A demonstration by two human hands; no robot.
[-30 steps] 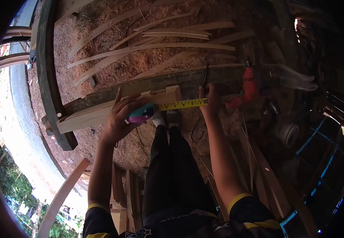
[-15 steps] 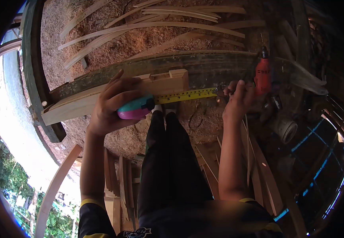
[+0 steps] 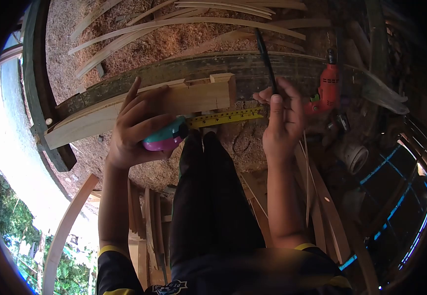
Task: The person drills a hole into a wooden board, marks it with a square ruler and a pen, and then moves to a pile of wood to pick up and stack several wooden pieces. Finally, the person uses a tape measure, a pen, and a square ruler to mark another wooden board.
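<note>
Up swings your slim dark rod [image 3: 263,51], pinched in loosely curled right fingers [image 3: 276,109]; at nine o'clock from it, left fingers [image 3: 155,123] wrap the glossy, rounded tape measure [image 3: 167,134].

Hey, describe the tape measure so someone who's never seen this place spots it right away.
Find the long, weathered beam crossing the view, then the paler notched timber along its near side. The left hand at that timber grips the tape measure: rounded, teal and purple, its yellow blade pulled out, unlike the plain wood around it.
</note>
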